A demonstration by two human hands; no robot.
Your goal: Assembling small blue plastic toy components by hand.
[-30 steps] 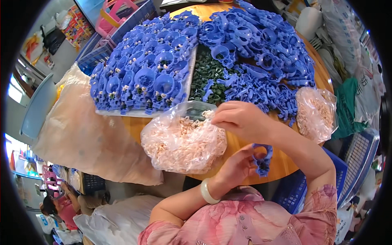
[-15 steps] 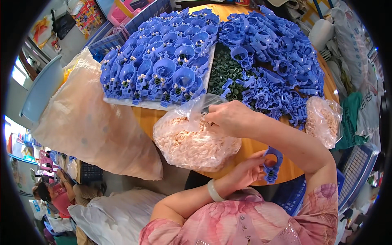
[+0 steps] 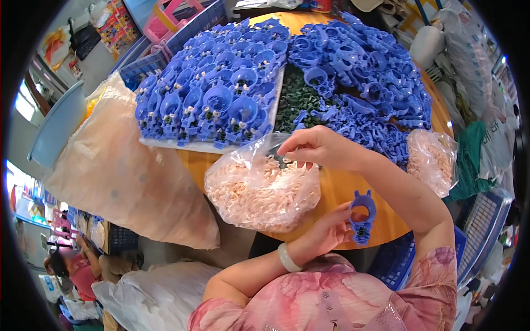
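Near the table's front edge, my left hand [image 3: 330, 230] is closed on a blue plastic part [image 3: 361, 234]. It stands upright, with an open ring, two small prongs on top and dark bits in its lower half. My right hand [image 3: 326, 148] hovers at the right side of an open clear bag [image 3: 259, 196] full of small pale pink plastic pieces. Its thumb and fingertips are drawn together; a tiny pale bit seems to show there, too small to make out. Behind the bag, a white board [image 3: 182, 144] carries rows of similar blue parts [image 3: 218, 99].
Heaped blue parts [image 3: 381, 71] and dark green pieces [image 3: 301, 94] cover the table's far right. A smaller bag of pale pieces [image 3: 429, 157] lies at the right edge. A large filled sack [image 3: 132, 176] leans at the left. Blue crates [image 3: 480, 237] stand at the right.
My right hand has lifted out of the bag's mouth and shifted slightly right. The blue part in my left hand has turned, so its ring and prongs show more plainly.
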